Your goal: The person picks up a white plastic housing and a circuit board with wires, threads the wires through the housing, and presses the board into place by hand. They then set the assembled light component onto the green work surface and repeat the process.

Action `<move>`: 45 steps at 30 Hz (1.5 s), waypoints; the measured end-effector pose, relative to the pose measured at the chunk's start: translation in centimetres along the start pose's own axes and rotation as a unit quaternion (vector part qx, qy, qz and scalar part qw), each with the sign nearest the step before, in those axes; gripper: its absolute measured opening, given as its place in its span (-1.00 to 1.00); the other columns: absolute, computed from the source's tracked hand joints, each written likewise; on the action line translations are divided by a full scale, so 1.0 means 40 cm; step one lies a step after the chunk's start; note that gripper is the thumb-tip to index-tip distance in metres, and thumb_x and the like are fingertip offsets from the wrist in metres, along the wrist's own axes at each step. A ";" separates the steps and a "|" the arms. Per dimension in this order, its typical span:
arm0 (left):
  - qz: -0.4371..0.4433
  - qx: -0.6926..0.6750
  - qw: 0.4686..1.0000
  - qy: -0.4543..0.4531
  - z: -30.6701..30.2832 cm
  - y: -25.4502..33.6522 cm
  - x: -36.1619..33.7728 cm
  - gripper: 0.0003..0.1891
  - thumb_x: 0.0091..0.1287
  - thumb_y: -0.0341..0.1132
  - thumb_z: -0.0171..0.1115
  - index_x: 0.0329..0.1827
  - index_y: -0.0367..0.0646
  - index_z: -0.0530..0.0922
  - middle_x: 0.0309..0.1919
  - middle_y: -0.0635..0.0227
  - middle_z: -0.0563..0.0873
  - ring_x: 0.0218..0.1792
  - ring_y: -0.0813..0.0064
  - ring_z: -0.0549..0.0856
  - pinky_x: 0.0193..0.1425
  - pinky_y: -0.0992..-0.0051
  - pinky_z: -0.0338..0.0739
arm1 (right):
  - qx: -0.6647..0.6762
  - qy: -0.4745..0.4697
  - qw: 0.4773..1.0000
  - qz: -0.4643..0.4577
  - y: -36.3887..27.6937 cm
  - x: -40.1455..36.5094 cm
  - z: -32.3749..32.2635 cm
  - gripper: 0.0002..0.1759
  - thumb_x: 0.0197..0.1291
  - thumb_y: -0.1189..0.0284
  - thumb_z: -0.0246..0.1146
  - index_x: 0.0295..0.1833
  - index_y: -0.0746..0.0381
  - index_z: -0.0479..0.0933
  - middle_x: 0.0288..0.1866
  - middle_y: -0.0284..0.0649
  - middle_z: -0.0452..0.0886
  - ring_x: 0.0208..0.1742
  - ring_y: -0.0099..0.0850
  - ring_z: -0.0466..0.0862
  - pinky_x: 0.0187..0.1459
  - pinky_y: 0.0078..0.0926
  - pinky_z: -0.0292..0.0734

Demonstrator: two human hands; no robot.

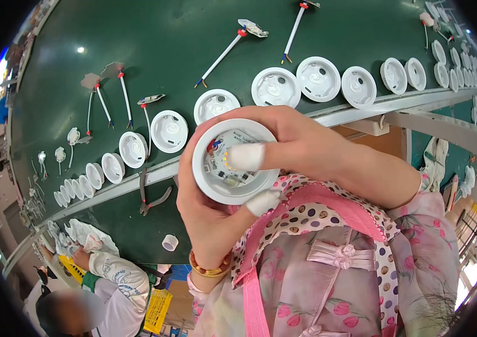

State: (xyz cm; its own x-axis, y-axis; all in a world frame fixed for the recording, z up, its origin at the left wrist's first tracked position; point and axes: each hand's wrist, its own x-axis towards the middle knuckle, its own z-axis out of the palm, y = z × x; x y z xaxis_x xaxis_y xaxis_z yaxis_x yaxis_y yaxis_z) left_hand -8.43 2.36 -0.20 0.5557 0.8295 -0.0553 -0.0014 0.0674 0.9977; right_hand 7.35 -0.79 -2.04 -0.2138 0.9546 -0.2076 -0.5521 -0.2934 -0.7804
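Note:
A white round lamp housing [200,178] is held up in front of my chest, its open side facing me. Inside it lies a whitish circuit board [233,178] with small yellow LEDs, and a bit of red and blue wire shows at its left. My left hand [207,227] wraps the housing from the left and below, with its taped thumb at the lower rim. From the right, my right hand [300,137] curls over the top edge of the housing. Its thumb, wrapped in white tape, rests on the board and covers part of it.
More white housings [169,131] line the edge of the green table [165,50]. Behind them lie boards with white cables [221,59]. Pliers [147,196] and a white tape roll [169,242] sit at the lower left, near another person's sleeve [120,281].

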 end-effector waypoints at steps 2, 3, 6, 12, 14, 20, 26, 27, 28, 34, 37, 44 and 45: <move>-0.013 -0.075 0.997 -0.003 -0.001 0.007 0.004 -0.07 -0.22 -0.53 0.52 0.31 -0.31 0.21 0.12 0.16 0.49 0.12 0.35 0.53 0.18 0.38 0.47 | 0.082 -0.045 0.996 0.004 -0.005 -0.010 -0.010 -0.36 0.27 0.14 0.10 0.32 0.34 0.24 0.22 -0.10 0.42 0.24 -0.32 0.44 0.20 -0.31 0.39; -0.015 -0.084 0.996 -0.014 -0.003 0.010 0.006 -0.06 -0.23 -0.53 0.52 0.31 -0.30 0.21 0.13 0.16 0.49 0.12 0.35 0.53 0.19 0.37 0.47 | 0.118 -0.052 0.991 0.025 -0.017 -0.017 -0.009 -0.31 0.27 0.05 0.06 0.33 0.33 0.22 0.25 -0.08 0.39 0.26 -0.29 0.42 0.22 -0.27 0.37; 0.003 -0.081 0.995 -0.064 -0.017 0.002 0.007 -0.03 -0.23 -0.55 0.53 0.34 -0.30 0.18 0.15 0.15 0.47 0.14 0.33 0.52 0.21 0.37 0.45 | 0.180 -0.035 0.982 0.038 -0.013 -0.014 0.005 -0.25 0.30 -0.11 -0.12 0.30 0.32 0.26 0.25 -0.08 0.38 0.26 -0.28 0.42 0.23 -0.25 0.35; -0.001 -0.062 0.997 -0.052 -0.011 0.005 0.012 0.00 -0.20 -0.53 0.52 0.38 -0.29 0.12 0.18 0.14 0.45 0.17 0.35 0.50 0.23 0.38 0.43 | 0.264 0.004 0.963 0.048 0.004 0.008 -0.007 -0.48 0.34 0.09 0.01 0.15 0.31 0.42 0.09 -0.18 0.53 0.09 -0.39 0.55 0.11 -0.40 0.47; 0.021 -0.058 0.997 -0.043 -0.004 0.011 0.020 0.01 -0.19 -0.52 0.53 0.38 -0.30 0.11 0.20 0.12 0.43 0.18 0.35 0.49 0.23 0.38 0.42 | 0.216 0.044 0.973 0.067 -0.004 0.014 -0.004 -0.41 0.33 0.05 -0.03 0.19 0.34 0.38 0.11 -0.11 0.52 0.12 -0.33 0.55 0.14 -0.33 0.46; 0.028 -0.028 0.998 -0.052 -0.019 0.014 0.027 0.01 -0.16 -0.49 0.52 0.38 -0.34 0.07 0.19 0.10 0.43 0.21 0.32 0.46 0.25 0.38 0.41 | 0.288 0.006 0.956 0.053 0.016 0.030 -0.034 -0.57 0.34 0.24 0.01 0.12 0.37 0.43 0.07 -0.15 0.54 0.05 -0.38 0.57 0.09 -0.39 0.48; -0.056 -0.033 0.998 0.012 -0.035 0.046 0.012 0.19 -0.18 -0.48 0.54 0.46 -0.22 -0.18 0.12 0.00 0.45 -0.20 0.49 0.66 -0.17 0.61 0.54 | 0.037 0.032 0.981 -0.187 -0.114 0.066 -0.039 -0.39 0.30 0.12 0.01 0.17 0.48 0.35 0.13 0.07 0.48 0.07 -0.11 0.57 0.15 -0.15 0.45; -0.017 -0.037 0.998 0.037 -0.026 0.048 0.021 0.17 -0.12 -0.51 0.48 0.47 -0.18 -0.24 0.09 -0.04 0.45 -0.40 0.60 0.62 -0.32 0.69 0.48 | -0.054 0.087 0.966 -0.236 -0.166 0.074 -0.073 -0.40 0.28 0.15 0.03 0.18 0.47 0.34 0.09 0.05 0.51 0.04 -0.10 0.58 0.11 -0.15 0.48; -0.021 -0.043 0.998 0.043 -0.026 0.048 0.027 0.14 -0.10 -0.53 0.44 0.47 -0.18 -0.23 0.09 -0.03 0.45 -0.40 0.60 0.62 -0.31 0.69 0.48 | -0.129 0.160 0.936 -0.285 -0.218 0.084 -0.114 -0.62 0.28 0.30 0.09 0.07 0.36 0.50 -0.06 -0.18 0.61 -0.07 -0.44 0.63 -0.02 -0.49 0.52; -0.028 -0.017 0.998 0.058 -0.039 0.021 0.018 -0.05 0.07 -0.58 0.24 0.47 -0.20 -0.18 0.09 0.00 0.46 -0.37 0.63 0.58 -0.22 0.69 0.48 | -0.611 0.481 0.592 -0.211 -0.323 0.243 -0.514 -0.64 0.17 0.38 0.05 0.09 0.03 0.54 -0.01 -0.21 0.62 -0.02 -0.23 0.62 -0.02 -0.33 0.49; -0.036 -0.011 0.998 0.057 -0.037 0.025 0.012 -0.10 0.12 -0.58 0.20 0.47 -0.20 -0.18 0.08 0.00 0.46 -0.33 0.63 0.59 -0.20 0.70 0.48 | -0.717 0.459 0.501 -0.153 -0.270 0.294 -0.635 -0.61 0.16 0.34 0.06 0.13 -0.03 0.51 0.12 -0.18 0.54 0.09 -0.17 0.55 0.07 -0.26 0.45; -0.039 -0.016 0.994 0.103 -0.060 0.017 0.012 -0.17 0.14 -0.60 0.16 0.46 -0.22 -0.11 0.06 0.00 0.48 -0.36 0.65 0.60 -0.28 0.71 0.49 | -0.728 0.394 0.556 -0.073 -0.282 0.147 -0.433 -0.60 0.09 0.38 0.12 0.10 -0.01 0.51 0.31 -0.26 0.36 0.27 -0.23 0.39 0.17 -0.23 0.41; -0.035 -0.015 0.995 0.096 -0.062 0.016 0.014 -0.17 0.15 -0.59 0.15 0.46 -0.22 -0.10 0.05 0.00 0.48 -0.37 0.65 0.60 -0.28 0.71 0.49 | -0.718 0.338 0.607 -0.041 -0.270 0.110 -0.397 -0.59 0.07 0.40 0.14 0.10 -0.01 0.51 0.32 -0.27 0.35 0.29 -0.23 0.37 0.17 -0.23 0.41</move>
State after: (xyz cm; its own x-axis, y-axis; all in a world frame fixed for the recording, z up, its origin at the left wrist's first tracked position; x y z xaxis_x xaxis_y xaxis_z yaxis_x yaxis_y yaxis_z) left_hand -10.19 4.26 0.30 0.3857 0.9127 -0.1348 0.0054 0.1439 0.9896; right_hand 25.17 7.39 -3.88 0.4153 0.9083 0.0508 0.8367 -0.3594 -0.4132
